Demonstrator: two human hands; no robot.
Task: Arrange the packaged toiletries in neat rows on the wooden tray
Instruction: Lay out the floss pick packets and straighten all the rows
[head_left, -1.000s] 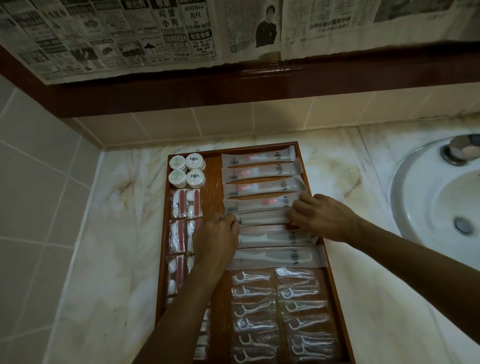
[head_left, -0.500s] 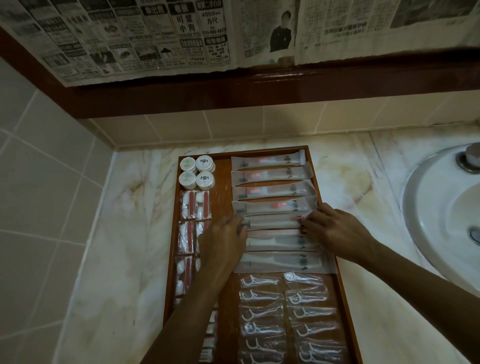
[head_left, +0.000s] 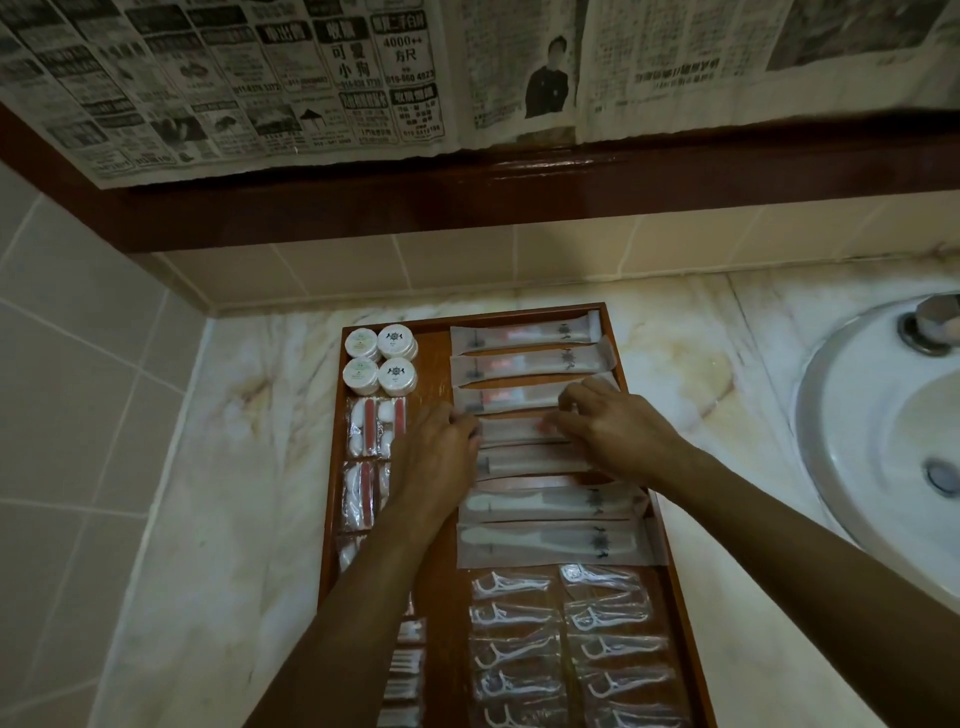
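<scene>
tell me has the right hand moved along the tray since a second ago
Yes. The right hand has moved toward the tray's far end: it now reaches the third long packet from the back rim, one packet further than earlier.

Just one wide head cam on me, looking forward and steeply down, close over the counter (head_left: 218, 519), wall at the top.

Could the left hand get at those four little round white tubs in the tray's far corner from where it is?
Probably yes. The left hand rests on the long packets' left ends, and the round tubs sit just beyond it in the tray's far left corner, uncovered, with only flat packets lying between.
</scene>
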